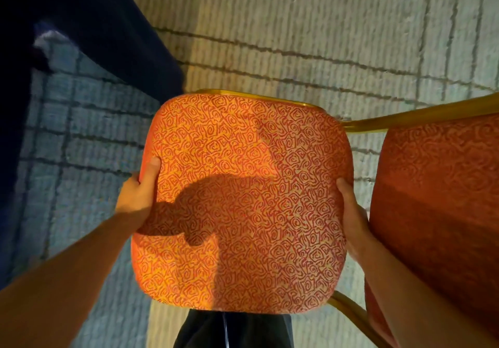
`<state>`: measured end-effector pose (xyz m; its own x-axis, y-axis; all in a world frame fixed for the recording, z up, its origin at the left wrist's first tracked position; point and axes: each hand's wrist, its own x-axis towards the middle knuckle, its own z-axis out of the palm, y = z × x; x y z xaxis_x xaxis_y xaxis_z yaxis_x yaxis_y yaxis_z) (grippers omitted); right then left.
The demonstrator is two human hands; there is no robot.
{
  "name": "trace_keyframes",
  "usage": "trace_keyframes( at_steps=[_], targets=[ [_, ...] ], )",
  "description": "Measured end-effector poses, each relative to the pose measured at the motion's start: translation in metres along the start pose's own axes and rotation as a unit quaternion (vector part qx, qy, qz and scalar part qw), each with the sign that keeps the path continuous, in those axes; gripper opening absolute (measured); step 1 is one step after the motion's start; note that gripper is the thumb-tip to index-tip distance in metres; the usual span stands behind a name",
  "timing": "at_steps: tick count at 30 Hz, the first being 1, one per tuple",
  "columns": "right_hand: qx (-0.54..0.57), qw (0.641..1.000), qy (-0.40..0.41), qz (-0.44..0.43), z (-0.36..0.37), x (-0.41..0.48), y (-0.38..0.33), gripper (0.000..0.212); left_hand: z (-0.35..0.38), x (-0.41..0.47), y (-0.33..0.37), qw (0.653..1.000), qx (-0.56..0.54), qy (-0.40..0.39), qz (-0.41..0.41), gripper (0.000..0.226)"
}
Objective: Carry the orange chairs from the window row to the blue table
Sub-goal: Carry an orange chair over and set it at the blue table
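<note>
Orange chair [243, 185] seat gripped by both hands at its sides

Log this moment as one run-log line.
orange chair: seat held at both sides | left hand: grips left edge | right hand: grips right edge | blue table: ahead-left

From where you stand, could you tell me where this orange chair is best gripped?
Take the orange chair by its seat's two side edges, one hand from each side, thumbs on top, as the left hand and right hand do: the rounded padding likely lets fingers wrap under.
</note>
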<state>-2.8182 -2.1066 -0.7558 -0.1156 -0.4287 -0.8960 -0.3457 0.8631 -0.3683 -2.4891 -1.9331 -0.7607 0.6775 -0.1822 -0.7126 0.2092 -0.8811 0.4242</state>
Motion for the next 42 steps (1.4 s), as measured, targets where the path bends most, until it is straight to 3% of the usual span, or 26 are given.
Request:
trace_keyframes(
  at_steps=[2,4,6,8,12,16,18,21,23,27,31,34,39,42],
  targets=[
    [0.002,1.0,-0.01,0.0,0.006,0.011,0.008,0.058,0.006,0.009,-0.009,1.0,-0.004,-0.004,-0.003,0.093],
    [0.007,1.0,-0.009,0.006,0.009,0.018,0.017,0.07,0.012,0.015,-0.018,1.0,-0.005,0.008,-0.01,0.085],
    [0.01,1.0,-0.003,0.001,0.009,0.022,0.023,0.06,0.014,0.017,-0.024,1.0,-0.002,0.017,-0.014,0.071],
    [0.003,1.0,0.016,-0.005,0.006,0.023,0.024,0.044,0.015,0.018,-0.028,1.0,-0.003,0.011,-0.022,0.073],
    [-0.022,1.0,0.011,-0.01,0.006,0.021,0.021,0.039,0.015,0.016,-0.022,1.0,0.008,0.029,-0.009,0.069],
    [-0.057,0.998,0.035,0.001,0.006,0.011,0.02,0.07,0.017,-0.006,-0.015,0.998,0.038,0.045,-0.001,0.064],
    [-0.103,0.993,0.062,-0.008,0.007,-0.004,0.022,0.081,0.014,-0.023,-0.014,0.997,0.071,0.02,0.02,0.067],
    [-0.19,0.979,0.059,-0.054,0.007,-0.044,0.021,0.067,-0.002,-0.054,-0.008,0.991,0.133,-0.027,0.023,0.088],
    [-0.223,0.97,0.029,-0.087,0.006,-0.075,0.022,0.061,-0.014,-0.076,-0.001,0.983,0.168,-0.063,0.027,0.09],
    [-0.229,0.963,-0.017,-0.145,-0.004,-0.13,0.035,0.084,-0.04,-0.134,0.022,0.975,0.18,-0.123,0.051,0.092],
    [-0.222,0.963,-0.046,-0.148,-0.004,-0.195,0.022,0.064,-0.047,-0.194,0.043,0.964,0.185,-0.147,0.118,0.062],
    [-0.216,0.959,-0.036,-0.182,-0.015,-0.239,0.01,0.051,-0.056,-0.235,0.056,0.959,0.178,-0.152,0.159,0.057],
    [-0.173,0.951,-0.039,-0.255,-0.045,-0.247,0.021,0.07,-0.077,-0.292,0.075,0.955,0.133,-0.164,0.207,0.053],
    [-0.21,0.934,-0.039,-0.287,-0.062,-0.295,0.008,0.032,-0.085,-0.319,0.088,0.955,0.109,-0.157,0.226,0.049]
  ],
)
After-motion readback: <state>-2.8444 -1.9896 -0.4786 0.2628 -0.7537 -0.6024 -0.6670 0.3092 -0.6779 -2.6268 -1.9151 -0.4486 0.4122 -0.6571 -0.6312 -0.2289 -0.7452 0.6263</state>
